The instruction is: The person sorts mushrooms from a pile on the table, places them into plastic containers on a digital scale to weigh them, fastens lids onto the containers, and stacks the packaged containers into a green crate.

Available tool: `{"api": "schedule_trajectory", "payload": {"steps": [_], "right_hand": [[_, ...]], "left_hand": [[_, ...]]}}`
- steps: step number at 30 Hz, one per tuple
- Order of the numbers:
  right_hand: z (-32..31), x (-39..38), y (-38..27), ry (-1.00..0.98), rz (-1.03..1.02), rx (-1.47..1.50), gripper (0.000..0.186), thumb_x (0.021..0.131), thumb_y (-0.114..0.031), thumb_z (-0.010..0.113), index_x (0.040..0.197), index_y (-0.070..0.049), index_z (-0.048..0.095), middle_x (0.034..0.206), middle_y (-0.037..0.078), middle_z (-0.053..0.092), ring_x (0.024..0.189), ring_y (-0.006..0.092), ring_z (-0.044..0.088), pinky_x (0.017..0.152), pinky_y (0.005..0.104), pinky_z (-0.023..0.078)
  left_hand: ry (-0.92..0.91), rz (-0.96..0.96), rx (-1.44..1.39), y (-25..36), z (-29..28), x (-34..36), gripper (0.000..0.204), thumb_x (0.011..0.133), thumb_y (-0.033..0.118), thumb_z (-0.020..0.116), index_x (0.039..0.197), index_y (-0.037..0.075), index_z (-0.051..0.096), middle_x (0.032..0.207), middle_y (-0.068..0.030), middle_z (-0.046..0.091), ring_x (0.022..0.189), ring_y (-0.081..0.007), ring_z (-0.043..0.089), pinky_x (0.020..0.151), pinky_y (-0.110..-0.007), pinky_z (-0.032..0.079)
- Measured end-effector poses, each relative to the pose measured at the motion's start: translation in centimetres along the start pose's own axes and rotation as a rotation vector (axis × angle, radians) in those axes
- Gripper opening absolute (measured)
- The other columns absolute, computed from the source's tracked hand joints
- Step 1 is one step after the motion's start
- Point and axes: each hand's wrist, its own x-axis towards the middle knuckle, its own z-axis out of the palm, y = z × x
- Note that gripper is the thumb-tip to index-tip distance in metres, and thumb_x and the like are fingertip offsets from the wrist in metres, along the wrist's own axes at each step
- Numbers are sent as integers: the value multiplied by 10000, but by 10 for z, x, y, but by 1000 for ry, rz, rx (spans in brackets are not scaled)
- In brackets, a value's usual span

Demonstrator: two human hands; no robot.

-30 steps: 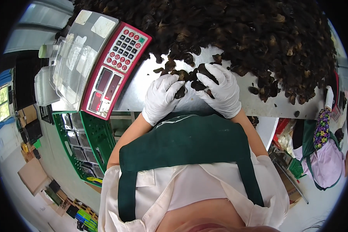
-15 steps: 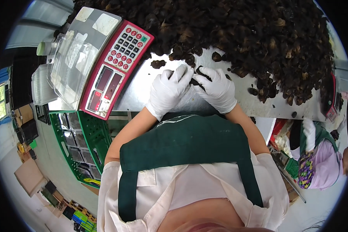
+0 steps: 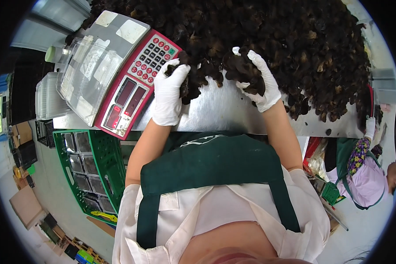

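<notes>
The green crate (image 3: 108, 150), below the surface (image 3: 224, 116), contains two rows of clear boxes (image 3: 76, 163); the box contents cannot be made out. A yellow strip (image 3: 104, 216) lies at its near end. Clear plastic containers (image 3: 84, 90) nest together at the left side of the red-and-grey scale (image 3: 126, 90). A further container stack (image 3: 48, 101) stands to their left. The pile of dark, curled pieces (image 3: 303, 53) covers the far part of the surface.

The left hand (image 3: 168, 94) is curled around a dark clump (image 3: 188, 90) just beside the scale. The right hand (image 3: 268, 86) grips a larger clump (image 3: 246, 72) at the pile's near edge. Half a second earlier, both hands are close together over the surface; now they are well apart.
</notes>
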Motion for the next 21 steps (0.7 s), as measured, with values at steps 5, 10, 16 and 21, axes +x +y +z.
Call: {"api": "schedule_trajectory", "payload": {"steps": [5, 10, 16, 21], "right_hand": [[26, 19, 22, -167, 208, 249, 353, 1010, -298, 657, 1256, -46, 650, 1076, 145, 714, 676, 241, 712, 399, 231, 557], [75, 33, 47, -209, 257, 169, 376, 1024, -333, 630, 1288, -65, 629, 1168, 142, 698, 736, 210, 687, 459, 242, 556], [193, 43, 56, -360, 133, -373, 367, 988, -363, 668, 1204, -66, 664, 1076, 68, 705, 777, 106, 649, 521, 200, 477], [290, 92, 96, -691, -53, -674, 296, 944, -299, 688, 1033, -22, 744, 949, 85, 745, 809, 107, 675, 702, 267, 540]], "left_hand": [[-15, -177, -337, 49, -24, -27, 124, 976, 122, 683, 1087, 98, 633, 903, 8, 660, 678, -57, 615, 502, -198, 473], [-109, -166, -536, 86, -71, -50, 236, 980, 141, 700, 1186, 62, 616, 977, -60, 662, 728, -115, 590, 493, -214, 396], [193, 460, -40, 166, -109, -75, 287, 895, 89, 742, 1158, 67, 630, 877, -15, 645, 674, -82, 592, 555, -219, 467], [411, 676, 301, 205, -154, -51, 174, 912, 32, 728, 1081, 12, 690, 824, -26, 697, 555, -32, 526, 467, -189, 399]]}}
